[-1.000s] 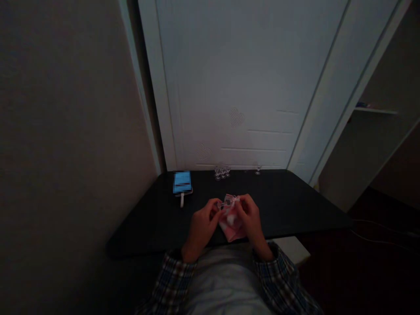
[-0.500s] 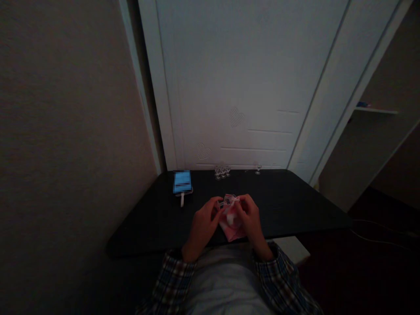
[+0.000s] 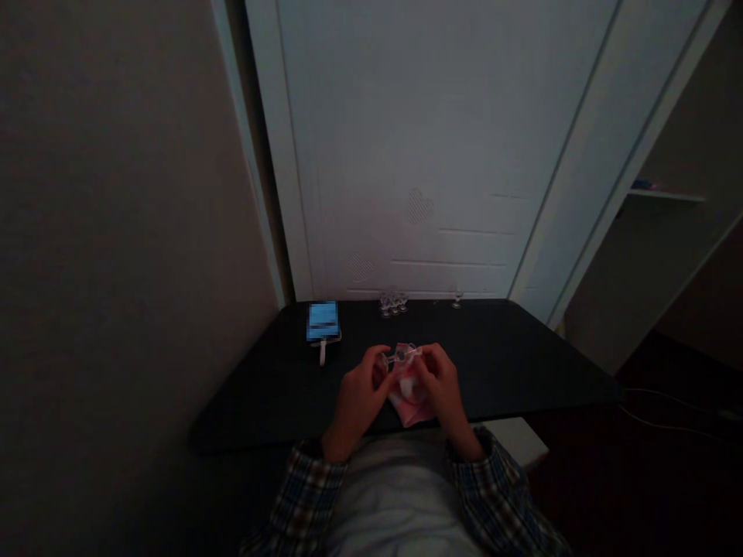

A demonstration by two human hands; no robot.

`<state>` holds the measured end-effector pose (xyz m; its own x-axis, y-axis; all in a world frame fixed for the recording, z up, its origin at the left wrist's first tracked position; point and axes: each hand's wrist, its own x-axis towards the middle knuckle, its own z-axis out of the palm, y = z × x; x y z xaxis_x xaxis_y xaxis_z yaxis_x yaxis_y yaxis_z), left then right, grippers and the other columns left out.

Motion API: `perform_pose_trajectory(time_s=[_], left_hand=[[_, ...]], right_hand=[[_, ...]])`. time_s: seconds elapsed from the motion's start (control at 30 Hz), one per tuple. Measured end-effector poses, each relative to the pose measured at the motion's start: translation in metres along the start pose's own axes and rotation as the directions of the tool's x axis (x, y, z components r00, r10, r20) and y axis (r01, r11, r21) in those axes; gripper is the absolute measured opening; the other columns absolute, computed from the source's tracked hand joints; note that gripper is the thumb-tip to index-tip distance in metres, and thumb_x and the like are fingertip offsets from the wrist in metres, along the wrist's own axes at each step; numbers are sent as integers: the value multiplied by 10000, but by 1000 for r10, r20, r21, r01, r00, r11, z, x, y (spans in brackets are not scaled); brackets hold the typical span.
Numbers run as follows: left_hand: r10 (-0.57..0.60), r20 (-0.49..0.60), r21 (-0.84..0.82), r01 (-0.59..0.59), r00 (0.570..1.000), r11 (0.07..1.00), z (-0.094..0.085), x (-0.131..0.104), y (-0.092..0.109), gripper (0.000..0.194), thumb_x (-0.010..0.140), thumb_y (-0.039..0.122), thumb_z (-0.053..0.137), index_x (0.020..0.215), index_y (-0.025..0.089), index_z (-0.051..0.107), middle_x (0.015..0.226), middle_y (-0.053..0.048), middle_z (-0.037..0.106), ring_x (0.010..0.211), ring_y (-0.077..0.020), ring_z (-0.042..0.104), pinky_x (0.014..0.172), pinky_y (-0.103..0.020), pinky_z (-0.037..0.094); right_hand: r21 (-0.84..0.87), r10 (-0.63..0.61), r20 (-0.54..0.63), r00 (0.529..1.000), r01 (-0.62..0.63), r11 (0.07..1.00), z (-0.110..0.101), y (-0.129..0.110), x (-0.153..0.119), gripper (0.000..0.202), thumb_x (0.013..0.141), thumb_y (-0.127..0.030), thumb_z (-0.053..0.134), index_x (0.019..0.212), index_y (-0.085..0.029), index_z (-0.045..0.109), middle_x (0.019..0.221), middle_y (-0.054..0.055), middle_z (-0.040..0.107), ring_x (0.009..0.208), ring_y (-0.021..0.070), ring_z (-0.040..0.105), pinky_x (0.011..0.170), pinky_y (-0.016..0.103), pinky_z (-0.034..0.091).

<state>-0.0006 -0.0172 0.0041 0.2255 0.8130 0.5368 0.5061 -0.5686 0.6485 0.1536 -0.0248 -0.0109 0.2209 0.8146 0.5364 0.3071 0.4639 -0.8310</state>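
Matte black tabletop [image 3: 511, 348] across the lower frame. Lower centre: small clear stemmed glass [image 3: 399, 357], pinched between fingers of left hand [image 3: 361, 391]; pink-and-white cloth [image 3: 409, 401] against it, gripped in narrowed fingers of right hand [image 3: 442, 381].

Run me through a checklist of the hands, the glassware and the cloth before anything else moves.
1. Left hand on the small clear glass: ok, fingers at one end.
2. Right hand on the pink cloth: ok, at the side away from the left hand.
3. Right fingers gripping the glass too: cannot tell, the details are too small.
4. Glass free of marks or chips: cannot tell.
5. Glass cluster and lone glass clear of the hands: ok, both near the table's far edge.
6. Light for close inspection: not ok, the view is dim.
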Motion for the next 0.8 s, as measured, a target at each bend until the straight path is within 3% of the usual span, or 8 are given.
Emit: perform_pose_trajectory(time_s=[0.17,0.33,0.53,0.8], left_hand=[[-3,-6,5,3,1000,1000,1,0,0,236,835,378,475,988,205,526,709,19,590,616,-122,581,558,-212,429],[-39,36,36,38,999,999,0,0,-1,258,825,422,479,943,198,532,650,22,588,579,-133,576,515,-214,394],[-43,12,67,42,999,997,-2,-1,-1,264,820,448,470,803,192,533,621,22,571,556,-133,559,525,-224,385],[3,-24,3,-3,1000,1000,0,1,0,320,815,342,503,1111,222,489,766,12,581,632,-122,568,570,-215,433]], right_hand=[[-22,8,-8,1000,-8,1000,1,0,0,166,835,-340,505,845,-198,589,795,11,595,718,146,543,631,239,420],[-19,17,-12,1000,-18,1000,0,-1,0,175,838,-351,504,849,-199,589,793,11,593,721,147,545,634,242,421],[6,9,15,1000,-9,1000,0,0,0,158,834,-339,508,850,-202,584,794,8,586,713,143,543,619,235,423],[-7,3,16,1000,-3,1000,0,-1,0,148,830,-329,510,846,-201,583,787,6,584,707,141,540,612,235,420]])
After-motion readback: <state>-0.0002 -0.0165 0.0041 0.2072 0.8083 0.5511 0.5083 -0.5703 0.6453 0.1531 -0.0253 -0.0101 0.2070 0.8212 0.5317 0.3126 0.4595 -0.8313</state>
